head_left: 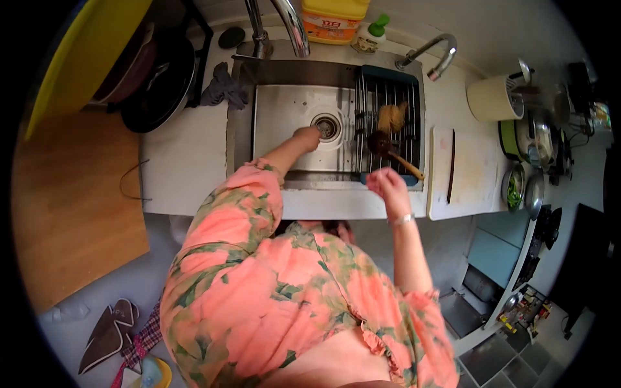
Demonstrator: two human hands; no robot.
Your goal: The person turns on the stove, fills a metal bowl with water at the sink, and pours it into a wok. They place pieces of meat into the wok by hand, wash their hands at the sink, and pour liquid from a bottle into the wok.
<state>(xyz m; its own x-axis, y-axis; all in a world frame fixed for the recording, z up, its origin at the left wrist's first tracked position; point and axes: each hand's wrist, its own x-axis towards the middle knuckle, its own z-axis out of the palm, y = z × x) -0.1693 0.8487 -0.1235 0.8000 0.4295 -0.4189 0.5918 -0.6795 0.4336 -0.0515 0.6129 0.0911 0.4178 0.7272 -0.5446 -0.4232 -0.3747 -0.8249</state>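
Note:
My left hand (307, 138) is low in the steel sink (278, 110), its fingers curled beside the round drain (326, 127); whatever its fingers hold, if anything, is hidden. In front of the sink's near edge hovers my right hand (388, 186), fingers bent together and too small to read clearly. Just beyond it, a brush with a wooden handle (406, 165) and a dark head lies on the black drying rack (364, 139) across the sink's right side. A tan sponge-like piece (391, 118) sits on the rack behind the brush.
Two taps (259, 39) (445, 61) stand behind the sink, with a yellow jug (333, 19) and a green-capped bottle (370, 35). A grey cloth (224, 88) and black pan (162, 84) are left; a white cutting board (472, 174) and bowl of greens (513, 191) are right.

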